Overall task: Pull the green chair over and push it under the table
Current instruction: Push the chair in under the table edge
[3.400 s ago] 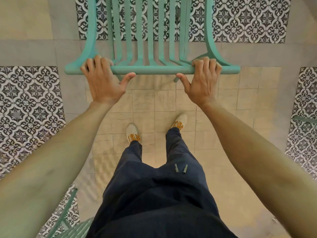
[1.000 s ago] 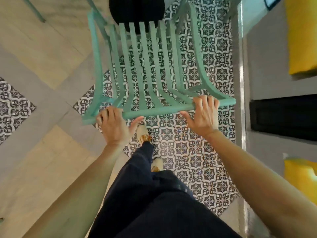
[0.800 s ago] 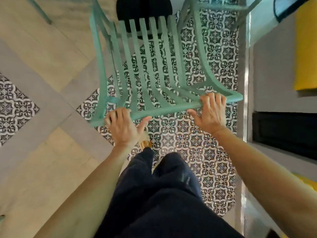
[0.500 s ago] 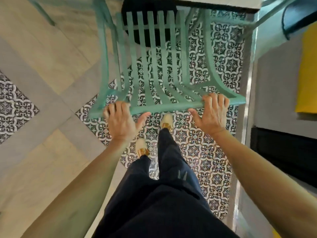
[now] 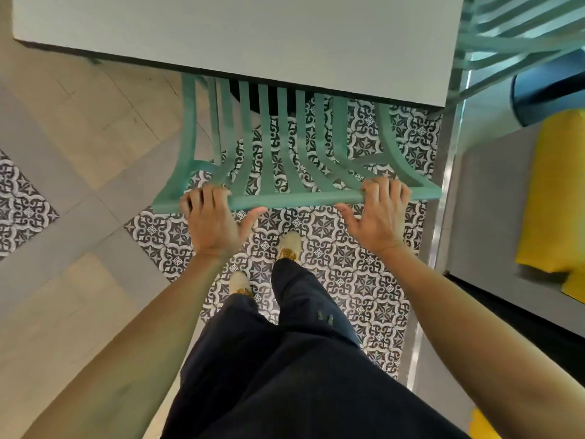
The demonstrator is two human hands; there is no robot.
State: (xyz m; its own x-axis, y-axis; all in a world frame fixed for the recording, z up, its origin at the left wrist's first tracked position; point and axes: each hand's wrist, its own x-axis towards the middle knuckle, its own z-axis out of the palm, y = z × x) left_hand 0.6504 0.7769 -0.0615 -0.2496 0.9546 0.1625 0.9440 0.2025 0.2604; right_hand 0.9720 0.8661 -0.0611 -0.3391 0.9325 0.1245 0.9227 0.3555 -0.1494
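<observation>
Both hands gripped the green chair (image 5: 286, 147) by its top rail: left hand (image 5: 212, 224) w/ fingers curled over near the left end, thumb under; right hand (image 5: 378, 217) likewise near the right end. Vs 0.5 s ago, the seat had slid under the table (image 5: 253, 33); only the slatted back showed. Open floor lay left; a bench w/ yellow cushion (image 5: 552, 191) was close on the right.

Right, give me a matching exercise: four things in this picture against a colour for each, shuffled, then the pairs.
Things:
1. chair
2. table
3. cushion
4. trousers

Colours:
A. yellow
B. dark navy
C. green
D. pale grey

Pairs: 1-C, 2-D, 3-A, 4-B
</observation>
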